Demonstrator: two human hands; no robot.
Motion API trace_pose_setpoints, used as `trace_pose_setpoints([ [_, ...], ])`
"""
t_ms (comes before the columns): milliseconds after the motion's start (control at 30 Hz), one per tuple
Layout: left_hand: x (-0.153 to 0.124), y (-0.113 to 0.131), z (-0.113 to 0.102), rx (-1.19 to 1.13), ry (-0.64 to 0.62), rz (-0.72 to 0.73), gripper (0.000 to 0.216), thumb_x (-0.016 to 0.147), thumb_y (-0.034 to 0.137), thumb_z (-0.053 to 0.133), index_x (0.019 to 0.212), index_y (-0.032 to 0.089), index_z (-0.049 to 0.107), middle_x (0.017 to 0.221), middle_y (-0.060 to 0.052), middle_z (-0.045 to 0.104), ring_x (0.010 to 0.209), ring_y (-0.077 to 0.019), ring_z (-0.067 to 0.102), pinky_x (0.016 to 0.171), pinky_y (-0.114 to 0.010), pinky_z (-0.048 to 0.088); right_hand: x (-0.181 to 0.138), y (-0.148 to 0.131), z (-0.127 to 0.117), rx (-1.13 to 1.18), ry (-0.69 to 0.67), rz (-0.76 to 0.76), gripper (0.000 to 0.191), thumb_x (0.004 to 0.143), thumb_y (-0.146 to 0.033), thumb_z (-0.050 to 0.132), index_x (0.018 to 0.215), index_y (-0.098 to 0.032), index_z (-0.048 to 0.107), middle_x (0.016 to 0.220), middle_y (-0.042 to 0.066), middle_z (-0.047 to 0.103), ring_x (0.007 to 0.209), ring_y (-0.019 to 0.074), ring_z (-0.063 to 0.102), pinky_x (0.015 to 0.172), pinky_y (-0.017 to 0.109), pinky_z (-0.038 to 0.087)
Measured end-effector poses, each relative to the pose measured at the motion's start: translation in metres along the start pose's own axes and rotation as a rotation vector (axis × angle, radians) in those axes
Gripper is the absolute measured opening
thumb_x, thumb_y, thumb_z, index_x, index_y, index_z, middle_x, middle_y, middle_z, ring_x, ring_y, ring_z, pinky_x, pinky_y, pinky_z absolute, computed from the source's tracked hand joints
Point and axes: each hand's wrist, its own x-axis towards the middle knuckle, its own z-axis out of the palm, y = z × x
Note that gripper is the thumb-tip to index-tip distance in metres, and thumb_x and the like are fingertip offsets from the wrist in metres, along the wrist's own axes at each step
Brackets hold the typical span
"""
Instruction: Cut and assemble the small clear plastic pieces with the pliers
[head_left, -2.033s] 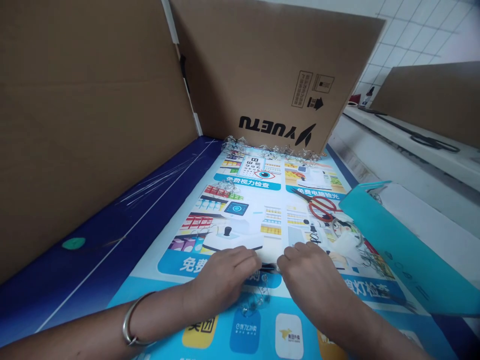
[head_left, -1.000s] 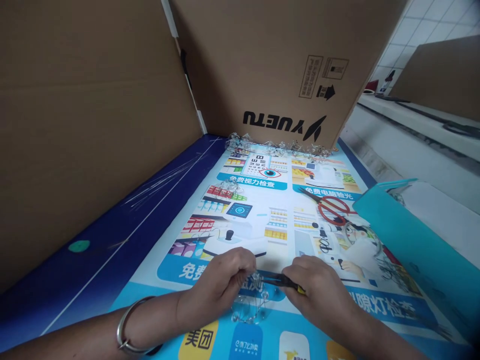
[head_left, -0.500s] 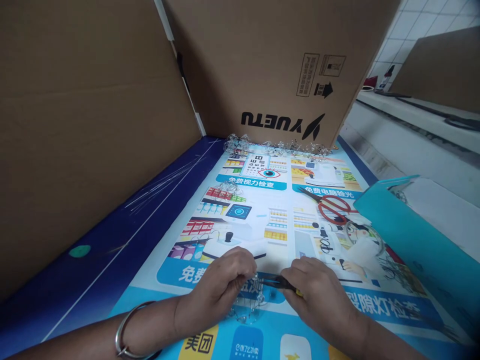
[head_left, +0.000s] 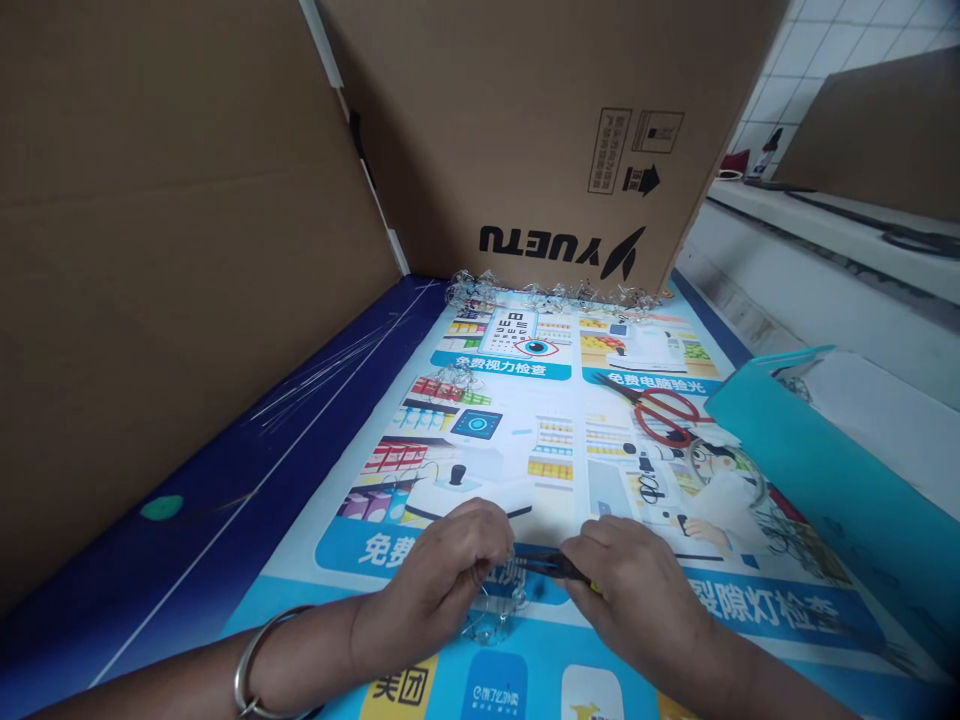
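Low in the middle of the head view, my left hand (head_left: 454,565) is closed in a pinch on a beaded wire piece (head_left: 491,622), whose thin loops and clear beads hang below the fingers. My right hand (head_left: 637,585) is wrapped round a pair of pliers (head_left: 551,565) with dark slim jaws and a bit of yellow handle showing. The jaws point left and meet the wire beside my left fingertips. Exactly what the tips grip is too small to tell. A metal bangle (head_left: 247,665) circles my left wrist.
Red-handled scissors (head_left: 664,415) and a coil of wire (head_left: 754,490) lie to the right, near a teal box (head_left: 832,480). Beaded wire pieces (head_left: 555,297) line the foot of the cardboard wall (head_left: 555,130). Loose straight wires (head_left: 322,375) lie at left.
Both hands keep their hold and almost the same place. The plier jaws look slightly more parted, and the hanging beaded wire piece has shifted a little. The camera view has moved slightly.
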Motion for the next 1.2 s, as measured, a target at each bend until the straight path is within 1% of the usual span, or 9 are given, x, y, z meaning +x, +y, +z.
trace_pose_setpoints([
  [267,0.0000,-0.0003,0.0007,0.013,-0.039,0.038,0.011,0.088,0.013,0.033,0.085,0.017,0.043,0.077,-0.007,0.051,0.075,-0.0176,0.047,0.066,-0.034,0.042,0.0021,0.0008,-0.0018,-0.044,-0.055,-0.001,0.012,0.081,-0.032,0.052,0.073,-0.022,0.054,0.073,-0.001,0.056,0.069,0.0150,0.047,0.055,0.026,0.022],
  [500,0.0006,-0.0012,-0.0009,0.022,-0.086,0.052,0.012,0.088,0.011,0.033,0.085,0.017,0.044,0.078,-0.007,0.052,0.076,-0.0174,0.047,0.068,-0.034,0.043,0.0015,0.0005,-0.0044,-0.076,-0.095,0.006,0.012,0.080,-0.030,0.052,0.072,-0.021,0.054,0.072,-0.001,0.057,0.066,0.0142,0.049,0.052,0.025,0.020],
  [667,-0.0007,-0.0056,-0.0011,-0.023,-0.045,-0.008,0.014,0.087,0.008,0.033,0.084,0.018,0.044,0.077,-0.005,0.050,0.075,-0.0160,0.047,0.067,-0.032,0.042,0.0028,0.0024,-0.0017,-0.034,-0.068,0.025,0.011,0.080,-0.030,0.053,0.074,-0.021,0.055,0.073,-0.001,0.057,0.068,0.0135,0.050,0.054,0.024,0.025],
  [867,0.0019,-0.0046,-0.0034,-0.156,0.009,-0.160,0.012,0.088,0.010,0.037,0.083,0.018,0.044,0.080,-0.005,0.049,0.078,-0.0152,0.047,0.069,-0.031,0.041,0.0039,0.0038,-0.0016,0.063,-0.013,0.085,0.011,0.080,-0.031,0.055,0.074,-0.021,0.056,0.074,0.000,0.056,0.069,0.0141,0.049,0.057,0.023,0.030],
  [1033,0.0022,-0.0039,-0.0029,-0.176,0.029,-0.180,0.011,0.087,0.009,0.038,0.083,0.018,0.043,0.079,-0.004,0.047,0.078,-0.0147,0.047,0.070,-0.031,0.041,0.0031,0.0029,-0.0020,0.116,0.008,0.082,0.010,0.080,-0.028,0.055,0.072,-0.021,0.054,0.074,0.000,0.055,0.070,0.0149,0.046,0.057,0.023,0.030],
  [1200,0.0018,-0.0037,-0.0020,-0.162,0.033,-0.163,0.012,0.086,0.008,0.039,0.084,0.018,0.044,0.079,-0.003,0.048,0.078,-0.0149,0.047,0.070,-0.032,0.041,0.0009,0.0026,-0.0001,0.098,0.043,0.047,0.004,0.078,-0.025,0.056,0.075,-0.023,0.056,0.076,0.000,0.055,0.071,0.0159,0.045,0.059,0.025,0.029],
])
